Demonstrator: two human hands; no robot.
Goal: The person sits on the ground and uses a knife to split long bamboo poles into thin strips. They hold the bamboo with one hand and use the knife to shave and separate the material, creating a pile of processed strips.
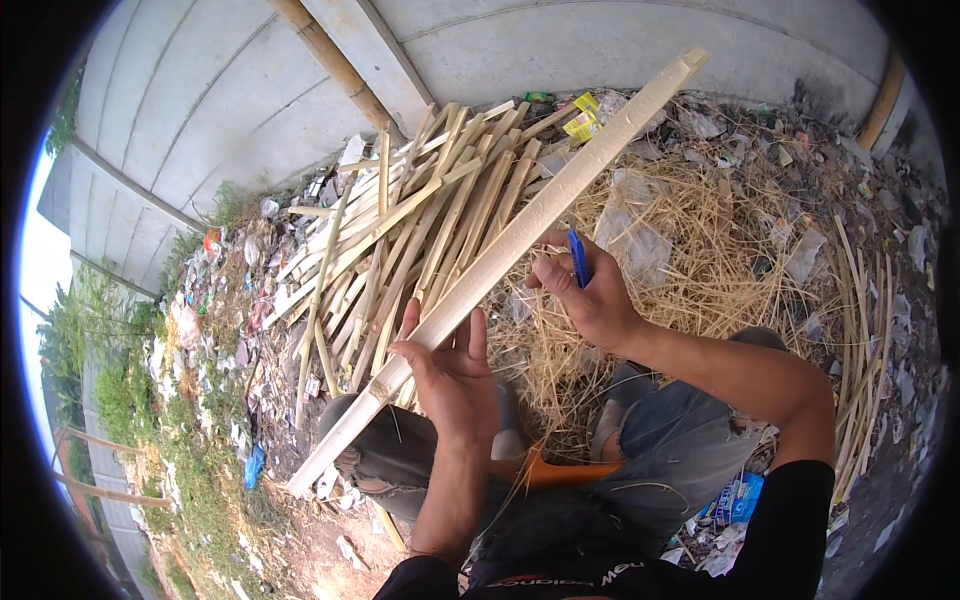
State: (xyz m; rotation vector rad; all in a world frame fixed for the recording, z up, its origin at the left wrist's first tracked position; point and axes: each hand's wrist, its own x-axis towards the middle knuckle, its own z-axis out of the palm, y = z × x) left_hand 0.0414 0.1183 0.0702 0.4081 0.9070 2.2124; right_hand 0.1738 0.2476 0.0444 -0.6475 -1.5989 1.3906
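Note:
A long, pale split-bamboo strip (560, 197) runs slantwise across the view, from low on the left to high on the right. My left hand (452, 378) supports its lower part, thumb across the upper face and fingers behind. Close to the strip's right side, my right hand (597, 300) is curled round a slim blue tool (578, 258). Part of the tool is hidden in the fist, so its exact kind does not show. Whether the right fingers touch the strip is unclear.
Beyond my left hand lies a heap of bamboo strips (440, 215). Straw-like shavings (720, 240) cover the ground ahead, amid litter. More thin strips (865, 350) lie at the right. A pale panel wall (620, 45) closes the back; an orange seat edge (570, 475) shows between my legs.

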